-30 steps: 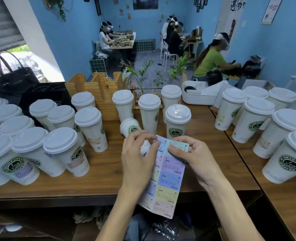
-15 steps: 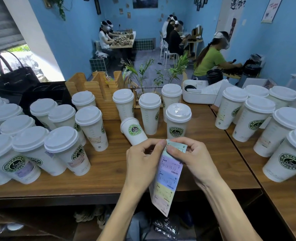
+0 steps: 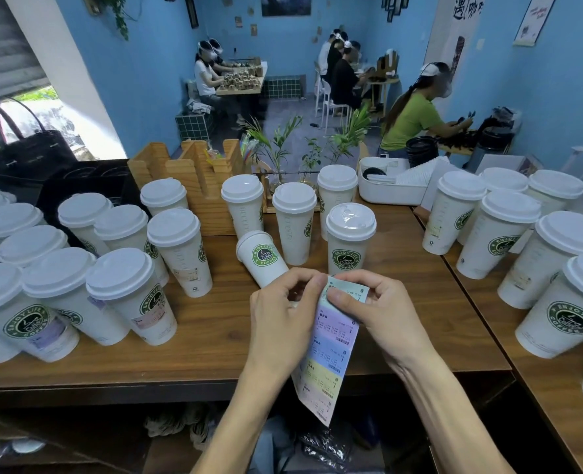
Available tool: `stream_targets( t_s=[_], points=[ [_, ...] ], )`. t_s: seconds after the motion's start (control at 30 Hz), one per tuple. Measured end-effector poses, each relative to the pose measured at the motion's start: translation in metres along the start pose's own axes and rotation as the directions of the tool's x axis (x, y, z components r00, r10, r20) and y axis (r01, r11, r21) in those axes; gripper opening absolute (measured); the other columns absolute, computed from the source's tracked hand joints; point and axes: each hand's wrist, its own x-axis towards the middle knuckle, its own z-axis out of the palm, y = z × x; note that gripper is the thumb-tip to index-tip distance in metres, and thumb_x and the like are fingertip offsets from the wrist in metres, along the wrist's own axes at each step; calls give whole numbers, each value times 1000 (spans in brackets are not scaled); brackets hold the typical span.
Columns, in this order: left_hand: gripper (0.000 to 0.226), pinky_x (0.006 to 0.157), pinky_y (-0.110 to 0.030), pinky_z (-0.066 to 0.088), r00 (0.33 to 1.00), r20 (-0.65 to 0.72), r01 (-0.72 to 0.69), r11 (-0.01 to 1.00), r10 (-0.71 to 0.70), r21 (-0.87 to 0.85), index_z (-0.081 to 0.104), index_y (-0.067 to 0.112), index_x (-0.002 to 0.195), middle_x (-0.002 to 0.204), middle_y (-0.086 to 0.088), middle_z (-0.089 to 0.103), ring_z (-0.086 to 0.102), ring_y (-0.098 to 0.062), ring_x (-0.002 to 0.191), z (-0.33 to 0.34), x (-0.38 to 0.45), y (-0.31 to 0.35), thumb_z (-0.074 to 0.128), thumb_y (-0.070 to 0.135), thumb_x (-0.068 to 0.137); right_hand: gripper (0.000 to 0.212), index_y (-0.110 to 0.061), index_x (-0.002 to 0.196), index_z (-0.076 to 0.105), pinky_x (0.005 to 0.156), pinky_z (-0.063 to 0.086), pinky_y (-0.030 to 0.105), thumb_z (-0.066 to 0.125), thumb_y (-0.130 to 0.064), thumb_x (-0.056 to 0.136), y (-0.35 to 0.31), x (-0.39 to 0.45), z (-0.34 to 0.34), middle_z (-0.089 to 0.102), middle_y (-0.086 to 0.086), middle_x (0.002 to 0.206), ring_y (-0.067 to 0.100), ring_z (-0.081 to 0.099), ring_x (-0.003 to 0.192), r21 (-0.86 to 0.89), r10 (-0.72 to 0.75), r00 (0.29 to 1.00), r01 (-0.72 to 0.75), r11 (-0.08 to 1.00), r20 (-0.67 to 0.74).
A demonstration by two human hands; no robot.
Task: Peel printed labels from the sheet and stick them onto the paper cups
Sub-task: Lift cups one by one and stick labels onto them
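Over the desk's (image 3: 194,357) front edge, the left hand (image 3: 283,323) and right hand (image 3: 382,309) each pinch the top of the label sheet (image 3: 331,347), fingers curled round it; its pastel labels hang below the edge. Just behind the hands a tipped paper cup (image 3: 262,257) lies beside upright lidded cups (image 3: 350,237). Labelled cups (image 3: 136,295) crowd the left edge. At the back edge stand a wooden organiser (image 3: 194,179) and a white tub (image 3: 391,193) holding lids and napkins.

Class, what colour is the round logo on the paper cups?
Green with white lettering, clearest on the cup beyond the hands in the head view.
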Motion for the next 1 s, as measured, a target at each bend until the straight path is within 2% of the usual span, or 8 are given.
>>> stream_targets(
  t_s=[0.2, 0.37, 0.53, 0.6, 0.7, 0.87, 1.0],
  points=[
    [17, 71, -30, 56, 1000, 22, 19, 1000, -20, 4, 75, 25, 88, 83, 14, 76, 70, -10, 76, 3, 1, -6, 64, 19, 100, 14, -5, 100, 74, 70, 58, 25, 77, -3, 86, 3, 2, -2, 78, 12, 88, 17, 73, 76, -10, 25, 1000, -25, 1000, -1],
    [22, 71, -25, 54, 996, 37, 88, 992, -85, -95, 76, 28, 88, 85, 12, 77, 71, -9, 79, 2, 4, -8, 63, 17, 101, 13, -10, 97, 75, 73, 57, 27, 78, -8, 85, 4, 3, -3, 79, 14, 91, 19, 73, 79, -12, 42, 999, -42, 999, -2],
    [11, 72, -32, 57, 992, 40, 125, 976, -120, -176, 79, 24, 88, 84, 6, 78, 70, -10, 75, 4, 3, -9, 74, 17, 94, 23, -8, 98, 74, 70, 56, 24, 79, -18, 77, 1, 3, -2, 77, 10, 85, 18, 71, 76, 11, 33, 999, -34, 999, 23],
    [11, 73, -32, 57, 992, 53, 125, 974, -116, -188, 79, 23, 89, 85, 6, 79, 71, -9, 76, 3, 3, -9, 72, 17, 95, 28, -4, 102, 73, 70, 57, 24, 78, -17, 78, 2, 3, -3, 77, 11, 86, 18, 71, 77, 23, 42, 999, -43, 999, 29],
    [14, 76, -35, 58, 990, 86, 131, 970, -116, -205, 79, 22, 92, 89, 6, 79, 73, -10, 82, 3, 3, -9, 68, 18, 99, 23, -1, 107, 72, 70, 57, 24, 75, -10, 86, 3, 3, -3, 77, 14, 88, 20, 72, 78, 16, 54, 998, -54, 998, 33],
    [14, 77, -23, 55, 992, 54, 122, 969, -113, -215, 79, 24, 93, 89, 8, 79, 72, -9, 86, 0, 3, -10, 68, 18, 98, 27, -8, 102, 75, 70, 59, 25, 77, -18, 78, 0, 2, -5, 78, 13, 89, 20, 74, 78, 37, 62, 998, -62, 997, 3],
    [6, 74, -22, 55, 990, 87, 130, 968, -114, -216, 80, 23, 87, 85, 6, 79, 72, -8, 80, -3, 1, -9, 79, 19, 90, 16, -20, 91, 80, 76, 58, 33, 79, -22, 75, 1, 1, -6, 78, 16, 91, 22, 75, 80, 32, 41, 999, -41, 999, 13]
  ],
)
